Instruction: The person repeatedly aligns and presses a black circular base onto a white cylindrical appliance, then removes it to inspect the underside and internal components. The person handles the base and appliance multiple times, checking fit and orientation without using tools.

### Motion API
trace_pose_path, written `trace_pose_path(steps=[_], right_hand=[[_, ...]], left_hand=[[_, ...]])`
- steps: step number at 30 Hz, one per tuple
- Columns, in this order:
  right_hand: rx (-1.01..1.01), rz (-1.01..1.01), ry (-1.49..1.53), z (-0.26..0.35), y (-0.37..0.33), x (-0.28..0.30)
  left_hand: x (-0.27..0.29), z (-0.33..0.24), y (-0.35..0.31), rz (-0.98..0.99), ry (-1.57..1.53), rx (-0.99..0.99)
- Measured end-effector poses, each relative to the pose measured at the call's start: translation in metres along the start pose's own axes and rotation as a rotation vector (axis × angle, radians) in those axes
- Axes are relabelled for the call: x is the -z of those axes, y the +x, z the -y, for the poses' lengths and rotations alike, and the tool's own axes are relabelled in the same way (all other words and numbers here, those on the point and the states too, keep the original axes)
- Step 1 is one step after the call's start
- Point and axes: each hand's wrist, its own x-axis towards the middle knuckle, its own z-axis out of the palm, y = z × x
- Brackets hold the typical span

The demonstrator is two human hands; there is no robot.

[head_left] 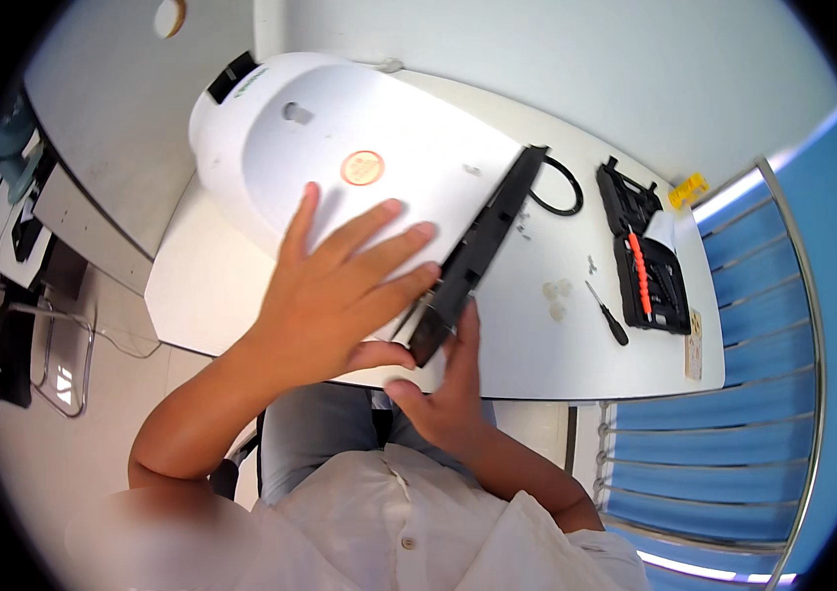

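White housing (389, 108), black edge piece (482, 241) along right side

Left hand (335, 291): grip open, fingers spread over housing, thumb by edge piece's near end. Right hand (450, 394): fingers at same end; can't tell if grip is closed. Housing on white surface (527, 360), left of screwdriver (612, 323) and open tool case (679, 307).

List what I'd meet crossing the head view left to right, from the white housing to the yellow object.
White housing → black ring → screwdriver → orange tool → yellow object.
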Motion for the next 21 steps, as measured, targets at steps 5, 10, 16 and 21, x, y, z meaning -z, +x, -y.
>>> trace_pose_path(steps=[5,10,16,21], right_hand=[[0.168,-0.123,-0.238,0.013,0.023,-0.007],[0.22,-0.099,-0.332,0.012,0.027,0.005],[0.127,-0.029,-0.267,0.005,0.02,0.028],[0.085,-0.023,-0.229,0.004,0.013,0.047]], left_hand=[[-0.001,-0.008,-0.002,-0.01,0.102,0.078],[-0.007,-0.013,-0.008,-0.008,0.131,0.1],[-0.006,-0.023,-0.007,0.04,0.136,0.128],[-0.009,-0.029,0.001,0.061,0.165,0.172]])
